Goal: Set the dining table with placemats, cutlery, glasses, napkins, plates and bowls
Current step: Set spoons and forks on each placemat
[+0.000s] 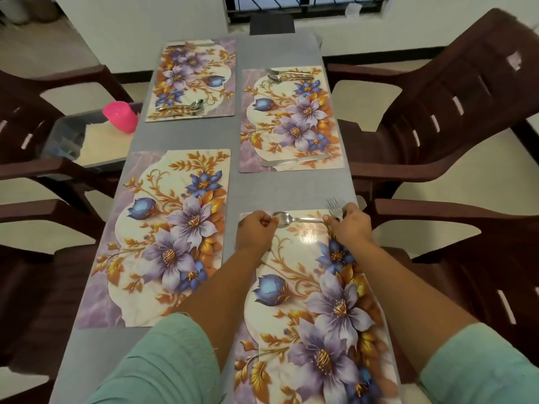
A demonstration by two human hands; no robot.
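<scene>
Nearest the camera: two forearms in pale green sleeves, reaching over the near right placemat. The grey worktop carries four floral placemats. The near left placemat bears no cutlery. The far right placemat bears a fork and spoons at its far edge and a knife at its near edge. The far left placemat bears a cluster of cutlery at its near edge.

A clear container sits on a chair left of the worktop; its contents cannot be made out. A pink cup lies at its far corner.

Left hand: fingers curled, pinching the bowl of a spoon lying at the near right placemat's far edge. Right hand: fingers curled around a fork, one fingertip at the spoon's handle end.
</scene>
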